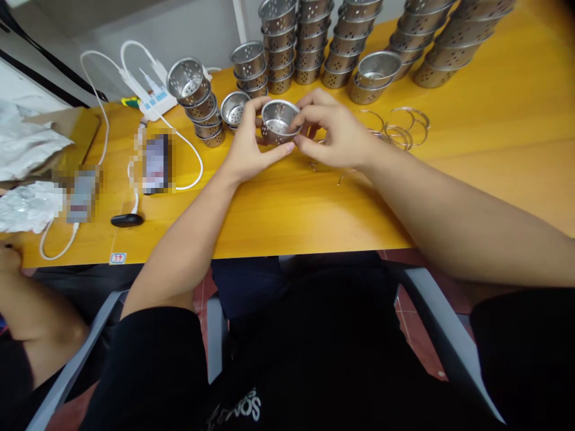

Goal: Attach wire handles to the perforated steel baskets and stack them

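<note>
Between my hands is a perforated metal cup (279, 122), its open top facing up. My left hand (251, 146) grips its left side, thumb along the front and index finger near the rim. My right hand (330, 129) has its fingers pinched at the right side of the same cup. Another small cup (234, 109) stands just behind my left hand. Several thin metal rings (406, 129) lie on the yellow table (314, 221) to the right, partly behind my right forearm.
Tall stacks of perforated cups (309, 42) line the back. A shorter stack (200, 102) stands left of my hands. Further left are a power strip (158, 103), white cables, two blurred phones, a black oval device (127, 220) and plastic bags (31, 206). Another person's arm (40, 305) is at far left.
</note>
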A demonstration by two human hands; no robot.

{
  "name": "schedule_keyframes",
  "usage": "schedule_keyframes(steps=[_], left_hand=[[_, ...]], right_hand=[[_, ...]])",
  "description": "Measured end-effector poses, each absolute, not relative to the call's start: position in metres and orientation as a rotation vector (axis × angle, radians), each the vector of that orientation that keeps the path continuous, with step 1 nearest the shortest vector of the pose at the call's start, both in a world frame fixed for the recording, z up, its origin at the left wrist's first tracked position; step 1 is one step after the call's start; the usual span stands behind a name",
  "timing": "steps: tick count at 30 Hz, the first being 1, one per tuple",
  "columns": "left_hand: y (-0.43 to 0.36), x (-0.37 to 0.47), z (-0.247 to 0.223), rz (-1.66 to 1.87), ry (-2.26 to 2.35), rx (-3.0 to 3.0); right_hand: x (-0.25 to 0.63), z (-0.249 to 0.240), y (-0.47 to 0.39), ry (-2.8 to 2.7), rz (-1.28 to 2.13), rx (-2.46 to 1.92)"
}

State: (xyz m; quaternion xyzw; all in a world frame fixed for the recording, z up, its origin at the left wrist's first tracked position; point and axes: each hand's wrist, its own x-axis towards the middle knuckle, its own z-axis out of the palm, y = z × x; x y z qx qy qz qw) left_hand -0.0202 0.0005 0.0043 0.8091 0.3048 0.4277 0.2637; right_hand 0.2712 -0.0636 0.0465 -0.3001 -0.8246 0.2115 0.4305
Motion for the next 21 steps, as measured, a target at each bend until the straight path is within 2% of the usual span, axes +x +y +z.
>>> schedule_keyframes(steps=[8, 16, 21], left_hand=[[0.018, -0.053, 0.026, 1.354, 0.936, 2.37], [0.031, -0.065, -0.006, 1.181, 0.917, 2.313], [0.004, -0.058, 0.019, 0.936, 1.205, 2.43]], right_hand=[[0.291, 0.035, -0.04, -1.823, 0.415, -0.85], [0.292, 0.031, -0.037, -1.879, 0.415, -0.847], [0.288, 0.035, -0.044, -1.873, 0.371, -0.908]])
